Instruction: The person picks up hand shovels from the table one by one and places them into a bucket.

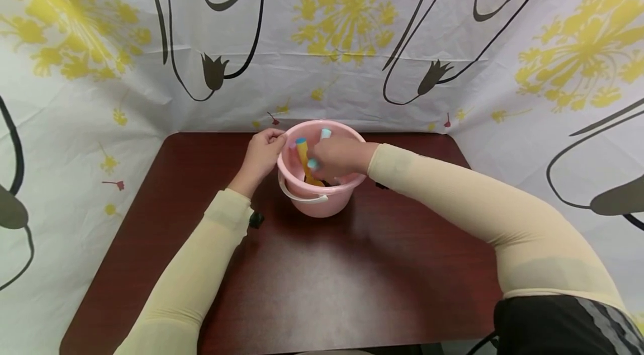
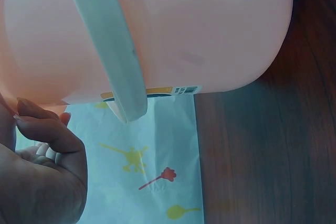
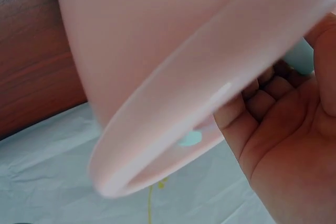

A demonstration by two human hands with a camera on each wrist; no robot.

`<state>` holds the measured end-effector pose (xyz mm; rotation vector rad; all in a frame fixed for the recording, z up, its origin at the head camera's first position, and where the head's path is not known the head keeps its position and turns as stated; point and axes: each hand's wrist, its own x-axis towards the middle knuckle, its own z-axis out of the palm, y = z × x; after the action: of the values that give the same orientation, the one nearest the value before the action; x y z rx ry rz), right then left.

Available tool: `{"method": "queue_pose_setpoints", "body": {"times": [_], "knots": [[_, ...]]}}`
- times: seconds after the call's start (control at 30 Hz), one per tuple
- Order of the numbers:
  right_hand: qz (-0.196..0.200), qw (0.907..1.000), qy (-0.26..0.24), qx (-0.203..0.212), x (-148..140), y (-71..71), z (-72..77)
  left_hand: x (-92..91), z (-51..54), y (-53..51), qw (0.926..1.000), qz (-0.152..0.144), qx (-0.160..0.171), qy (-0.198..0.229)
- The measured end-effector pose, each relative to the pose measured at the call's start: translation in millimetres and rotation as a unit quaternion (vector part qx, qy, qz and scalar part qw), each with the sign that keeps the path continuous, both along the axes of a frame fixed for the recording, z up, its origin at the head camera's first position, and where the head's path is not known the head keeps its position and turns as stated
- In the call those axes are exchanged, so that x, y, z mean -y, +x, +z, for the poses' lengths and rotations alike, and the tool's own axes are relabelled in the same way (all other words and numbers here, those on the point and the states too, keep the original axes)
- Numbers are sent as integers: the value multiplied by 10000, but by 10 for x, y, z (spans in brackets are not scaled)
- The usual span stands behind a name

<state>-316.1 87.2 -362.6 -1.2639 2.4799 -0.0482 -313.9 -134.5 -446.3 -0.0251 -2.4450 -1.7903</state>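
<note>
A pink bucket (image 1: 322, 208) with a white handle (image 1: 297, 196) stands upright on the table. My left hand (image 1: 263, 154) grips its rim on the left side, the fingers curled at the edge. Inside the bucket, my right hand (image 1: 337, 156) has its fingers curled round a light-blue-ended thing (image 3: 300, 57), mostly hidden by the hand. Left of that hand, a yellow stick-like thing with a blue end (image 1: 303, 156) leans in the bucket. Another light-blue end (image 1: 326, 133) shows beyond the knuckles. Dark and pale things at the bucket's bottom are too covered to tell.
The dark red-brown table (image 1: 322, 282) spreads in front of and beside the bucket. A white patterned cloth (image 1: 322, 86) hangs close behind the table and along both sides. The bucket's handle hangs down on the near left side.
</note>
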Motion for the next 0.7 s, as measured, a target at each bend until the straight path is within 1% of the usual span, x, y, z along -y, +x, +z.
{"method": "queue_pose_setpoints", "body": {"times": [0.1,0.17,0.27,0.37,0.4,0.47,0.53,0.57,0.63,0.67,0.7], "knots": [[91,9999,2,52,41,19,-20,-4,8,6,10000,5,-4,-12],[137,9999,-22,-30,67,43,-41,-4,8,6,10000,11,7,-16],[304,9986,-6,-430,100,67,-107,-8,10,10,10000,7,31,-1],[493,9952,40,-842,121,82,-184,-10,16,20,10000,-3,48,5],[542,9947,50,-876,122,78,-205,-10,16,22,10000,-5,58,-1],[639,9938,8,-907,127,79,-225,-10,19,26,10000,5,66,-13],[685,9942,-37,-825,133,76,-235,-10,18,25,10000,31,55,-59],[730,9944,-113,-756,115,16,-314,-10,18,25,10000,42,50,-68],[717,9955,-98,-608,126,4,-316,-11,19,24,9999,69,45,-88],[761,9953,-124,-591,123,-42,-369,-10,21,23,9999,81,45,-91],[732,9961,-115,-487,131,-59,-381,-8,22,23,9999,86,53,-90]]}}
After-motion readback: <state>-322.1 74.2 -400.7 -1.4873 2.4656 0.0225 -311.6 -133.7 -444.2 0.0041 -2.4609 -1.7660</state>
